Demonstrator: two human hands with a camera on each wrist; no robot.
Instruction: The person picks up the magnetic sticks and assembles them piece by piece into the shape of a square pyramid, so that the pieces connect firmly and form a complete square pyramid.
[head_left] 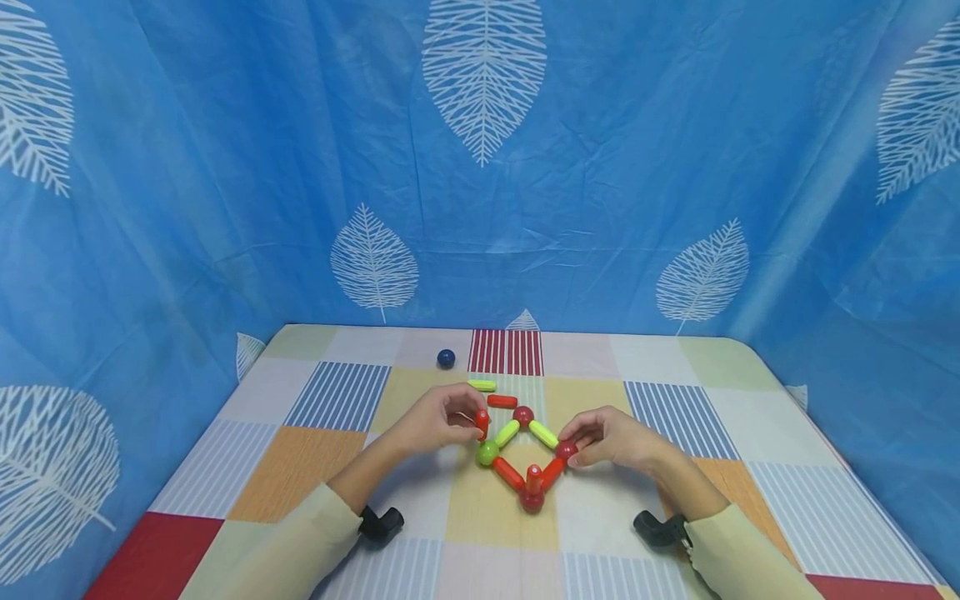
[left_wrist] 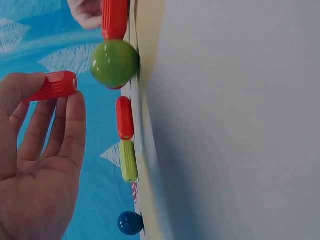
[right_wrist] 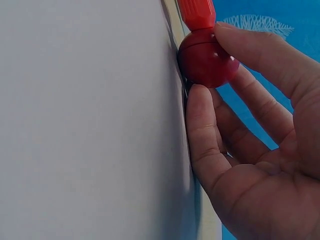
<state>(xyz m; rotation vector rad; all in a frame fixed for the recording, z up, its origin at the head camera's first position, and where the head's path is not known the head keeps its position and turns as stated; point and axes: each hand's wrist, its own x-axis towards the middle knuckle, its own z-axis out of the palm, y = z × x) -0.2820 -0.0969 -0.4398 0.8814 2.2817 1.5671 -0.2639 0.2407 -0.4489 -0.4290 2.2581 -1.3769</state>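
Note:
A diamond of rods and balls lies on the table. Two yellow-green rods form its far sides, and two red rods its near sides. Red balls sit at the far corner and near corner; from the near one a red rod stands upright. My left hand pinches another red rod between thumb and fingers, just above the green ball at the left corner and apart from it. With thumb and fingertips, my right hand holds the right corner's red ball.
Beyond the diamond lie a loose red rod and a yellow-green rod. A dark blue ball rests farther back. The patchwork tablecloth covers the table, with a blue leaf-print curtain behind and at both sides.

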